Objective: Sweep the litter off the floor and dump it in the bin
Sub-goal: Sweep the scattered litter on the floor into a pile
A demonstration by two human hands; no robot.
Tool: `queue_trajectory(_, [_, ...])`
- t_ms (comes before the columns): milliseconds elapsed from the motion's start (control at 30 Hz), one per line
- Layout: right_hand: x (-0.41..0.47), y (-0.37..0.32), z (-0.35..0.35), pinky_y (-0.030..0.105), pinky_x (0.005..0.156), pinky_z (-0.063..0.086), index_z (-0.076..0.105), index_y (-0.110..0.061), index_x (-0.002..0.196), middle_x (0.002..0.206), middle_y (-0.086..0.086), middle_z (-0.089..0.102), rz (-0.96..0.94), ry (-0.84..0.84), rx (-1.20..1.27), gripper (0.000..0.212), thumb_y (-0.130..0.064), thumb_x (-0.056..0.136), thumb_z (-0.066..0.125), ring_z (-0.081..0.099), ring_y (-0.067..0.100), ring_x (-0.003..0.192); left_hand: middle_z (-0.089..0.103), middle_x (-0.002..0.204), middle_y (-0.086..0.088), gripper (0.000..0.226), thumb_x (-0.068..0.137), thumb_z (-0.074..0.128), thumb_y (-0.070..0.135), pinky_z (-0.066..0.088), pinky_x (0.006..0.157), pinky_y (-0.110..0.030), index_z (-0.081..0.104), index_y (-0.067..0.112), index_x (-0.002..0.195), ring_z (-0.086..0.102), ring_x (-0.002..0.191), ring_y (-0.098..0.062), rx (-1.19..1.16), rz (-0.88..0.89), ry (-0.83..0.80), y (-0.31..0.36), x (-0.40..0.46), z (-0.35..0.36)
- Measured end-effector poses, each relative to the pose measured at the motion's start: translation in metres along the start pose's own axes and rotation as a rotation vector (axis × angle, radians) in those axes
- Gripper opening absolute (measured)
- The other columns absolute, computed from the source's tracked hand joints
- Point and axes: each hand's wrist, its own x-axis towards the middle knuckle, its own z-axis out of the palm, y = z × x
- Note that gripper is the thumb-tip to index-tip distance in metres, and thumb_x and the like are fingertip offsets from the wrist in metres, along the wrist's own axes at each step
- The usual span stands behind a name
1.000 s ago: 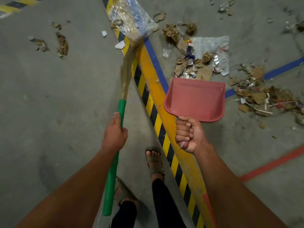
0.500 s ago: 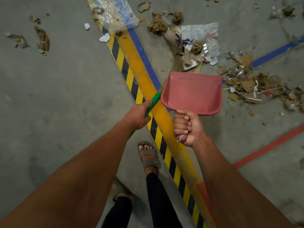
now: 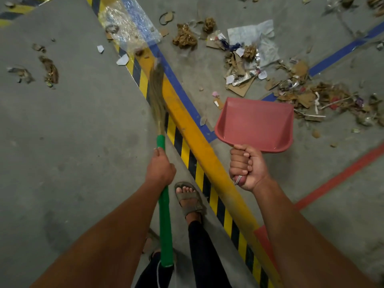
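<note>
My left hand (image 3: 159,169) grips the green handle of a grass broom (image 3: 157,96), whose bristles point up over the yellow floor line. My right hand (image 3: 247,167) holds the handle of a pink dustpan (image 3: 254,123), which hangs empty above the floor. Beyond the dustpan lies a heap of cardboard scraps, paper and foil (image 3: 243,65). A second heap of litter (image 3: 320,98) spreads to its right. A clear plastic sheet (image 3: 128,23) lies across the striped line near the broom tip. Brown scraps (image 3: 48,69) sit on the floor at far left.
A yellow line with black-yellow hazard stripes (image 3: 187,129) runs diagonally across the grey concrete floor, edged by blue tape (image 3: 340,53). A red line (image 3: 340,175) crosses at lower right. My sandalled foot (image 3: 188,197) stands beside the stripes. No bin is in view.
The broom swung back from the right side, behind the dustpan, to the left of the yellow line, bristles now pointing up. Small scraps lie nearer the dustpan. The dustpan stayed in my right hand.
</note>
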Motion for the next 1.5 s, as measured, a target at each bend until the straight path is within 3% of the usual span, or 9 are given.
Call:
queue_trajectory(233, [-0.017,0.007,-0.015,0.019,0.033,0.024,0.029,-0.028,0.062,0.04,-0.013,0.02,-0.035,0.063,-0.007,0.038,-0.022,0.097,0.042,0.017,0.007,0.031,0.05,0.147,-0.021,0.059,0.094,0.06,0.011,0.048,0.096,-0.048,0.039,0.005,0.149,0.055,0.124,-0.043,0.008,0.327,-0.175,0.092,0.002,0.025])
queue_trajectory(433, [-0.031,0.007,-0.018,0.02,0.034,0.025,0.034,-0.027,0.06,0.04,-0.013,0.023,-0.044,0.023,0.01,0.04,-0.023,0.099,0.04,0.018,0.006,0.032,0.031,0.168,-0.012,0.077,0.093,0.058,0.006,0.036,0.116,-0.041,0.027,0.012,0.163,0.038,0.148,-0.035,-0.026,0.588,-0.096,0.11,0.001,-0.002])
queue_trajectory(567, [-0.035,0.01,-0.007,0.02,0.033,0.027,0.035,-0.026,0.059,0.041,-0.013,0.022,-0.062,0.018,0.016,0.04,-0.023,0.098,0.04,0.018,0.006,0.031,0.022,0.171,-0.006,0.08,0.095,0.058,0.009,0.041,0.114,-0.045,0.021,0.015,0.165,0.042,0.145,-0.035,-0.08,0.534,0.075,0.069,-0.016,-0.01])
queue_trajectory(667, [-0.037,0.015,0.001,0.02,0.033,0.026,0.032,-0.027,0.061,0.041,-0.013,0.021,-0.069,0.005,0.018,0.038,-0.022,0.098,0.041,0.018,0.006,0.031,0.018,0.172,-0.005,0.078,0.098,0.056,0.011,0.04,0.115,-0.041,0.017,0.014,0.165,0.042,0.145,-0.032,-0.097,0.355,0.165,0.036,-0.033,-0.01])
queue_trajectory(900, [-0.038,0.025,-0.008,0.02,0.034,0.023,0.03,-0.028,0.062,0.04,-0.013,0.023,-0.074,0.0,0.023,0.039,-0.022,0.098,0.042,0.018,0.006,0.031,0.022,0.168,-0.018,0.072,0.097,0.055,0.015,0.042,0.112,-0.048,0.023,0.005,0.161,0.046,0.14,-0.039,-0.022,-0.046,0.067,0.012,-0.036,0.013])
queue_trajectory(1067, [-0.042,0.032,-0.022,0.019,0.033,0.021,0.036,-0.025,0.056,0.036,-0.011,0.029,-0.08,0.06,0.003,0.04,-0.023,0.096,0.043,0.017,0.007,0.031,0.04,0.157,-0.02,0.062,0.094,0.06,0.015,0.048,0.1,-0.05,0.038,0.009,0.151,0.055,0.126,-0.043,0.113,0.233,-0.073,0.068,-0.024,0.03])
queue_trajectory(1267, [-0.05,0.032,-0.024,0.019,0.032,0.019,0.037,-0.025,0.056,0.036,-0.011,0.027,-0.093,0.072,-0.006,0.041,-0.024,0.097,0.043,0.026,0.006,0.027,0.025,0.17,-0.01,0.083,0.088,0.059,0.005,0.038,0.118,-0.042,0.027,0.016,0.163,0.036,0.15,-0.033,0.133,0.619,-0.186,0.117,-0.01,0.004])
queue_trajectory(1400, [-0.054,0.03,-0.017,0.019,0.033,0.018,0.037,-0.025,0.057,0.037,-0.011,0.028,-0.103,0.047,-0.007,0.04,-0.022,0.096,0.045,0.02,0.006,0.029,0.024,0.171,-0.004,0.086,0.086,0.06,0.01,0.05,0.104,-0.05,0.026,0.02,0.164,0.049,0.139,-0.038,0.054,0.646,-0.032,0.094,-0.025,-0.006])
queue_trajectory(1500, [-0.056,0.029,-0.012,0.02,0.033,0.022,0.039,-0.024,0.057,0.037,-0.011,0.03,-0.1,0.006,0.019,0.04,-0.021,0.096,0.046,0.018,0.005,0.031,0.018,0.172,-0.004,0.084,0.092,0.061,0.013,0.051,0.102,-0.048,0.019,0.018,0.165,0.052,0.134,-0.038,0.051,0.506,0.066,0.061,-0.046,-0.003])
